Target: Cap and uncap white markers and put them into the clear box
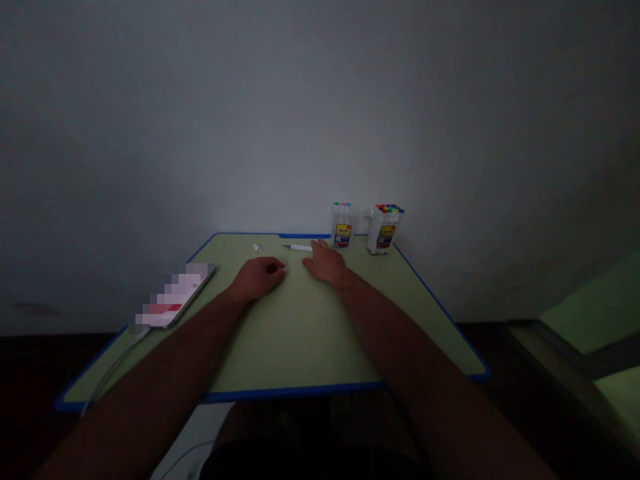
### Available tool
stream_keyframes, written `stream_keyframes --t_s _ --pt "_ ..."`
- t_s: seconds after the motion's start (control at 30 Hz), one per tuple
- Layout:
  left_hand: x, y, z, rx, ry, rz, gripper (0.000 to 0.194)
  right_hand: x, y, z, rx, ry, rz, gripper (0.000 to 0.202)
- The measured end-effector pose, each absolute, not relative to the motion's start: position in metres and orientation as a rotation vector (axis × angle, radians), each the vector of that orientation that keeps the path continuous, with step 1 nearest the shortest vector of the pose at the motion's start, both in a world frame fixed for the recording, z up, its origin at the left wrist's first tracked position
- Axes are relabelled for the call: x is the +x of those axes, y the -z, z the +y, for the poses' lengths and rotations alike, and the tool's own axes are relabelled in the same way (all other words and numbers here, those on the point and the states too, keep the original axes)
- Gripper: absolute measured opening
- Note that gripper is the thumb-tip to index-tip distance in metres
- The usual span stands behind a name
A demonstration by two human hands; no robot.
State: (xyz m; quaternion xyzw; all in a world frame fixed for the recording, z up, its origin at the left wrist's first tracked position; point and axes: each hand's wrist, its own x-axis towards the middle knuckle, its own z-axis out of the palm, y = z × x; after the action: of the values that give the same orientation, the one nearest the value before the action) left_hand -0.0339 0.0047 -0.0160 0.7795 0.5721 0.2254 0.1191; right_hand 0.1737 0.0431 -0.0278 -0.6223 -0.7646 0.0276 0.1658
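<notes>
My left hand (259,277) rests on the green table (300,340), fingers curled with a gap between thumb and fingertips and nothing visible between them. Just behind it lies a small white eraser-like piece (257,247). My right hand (325,262) is at the right end of a white pen (299,247), its fingers over that end and its thumb apart. The pen lies flat, its tip pointing left. Behind my right hand stands a clear case with a few markers (343,227). Farther right is a fuller marker case (383,230).
A tablet or phone (180,293) with a lit, partly pixelated screen lies at the table's left edge. Its white cable (114,365) runs down past my left forearm. The blue-rimmed table stands against a plain wall (300,120).
</notes>
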Motion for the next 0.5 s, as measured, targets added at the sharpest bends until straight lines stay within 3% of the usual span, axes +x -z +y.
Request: stream_keyframes --t_s 0.3,0.5 --pt "-0.034 0.017 0.008 2.228 -0.743 1.860 0.034 0.179 0.027 0.038 -1.744 0.044 -2.220 0.027" --pt "-0.047 0.029 0.025 2.207 -0.888 2.106 0.049 0.187 0.028 0.030 -1.753 0.067 -2.247 0.024"
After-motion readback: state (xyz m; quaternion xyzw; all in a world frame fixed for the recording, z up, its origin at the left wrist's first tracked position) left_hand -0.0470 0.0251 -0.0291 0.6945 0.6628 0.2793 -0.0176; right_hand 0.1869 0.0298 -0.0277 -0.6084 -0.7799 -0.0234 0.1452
